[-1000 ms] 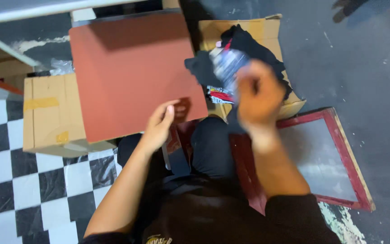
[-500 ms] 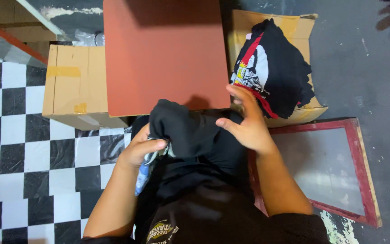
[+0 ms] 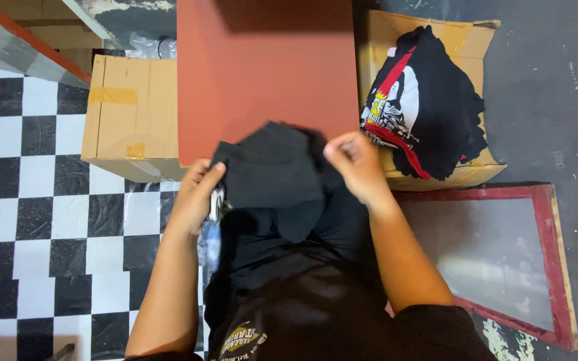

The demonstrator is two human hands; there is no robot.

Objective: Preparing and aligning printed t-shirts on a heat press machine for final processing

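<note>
- Checkered floor and a red board are seen.
- Since a moment ago, a black garment has been raised onto the board.
- It is pinched by left hand and right hand fingers.

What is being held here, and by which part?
A black garment, gripped at its two upper edges: the left hand pinches the left edge, the right hand the right. Its lower part drapes over the lap.

Closed cardboard box, red-framed screen, checkered floor
</note>
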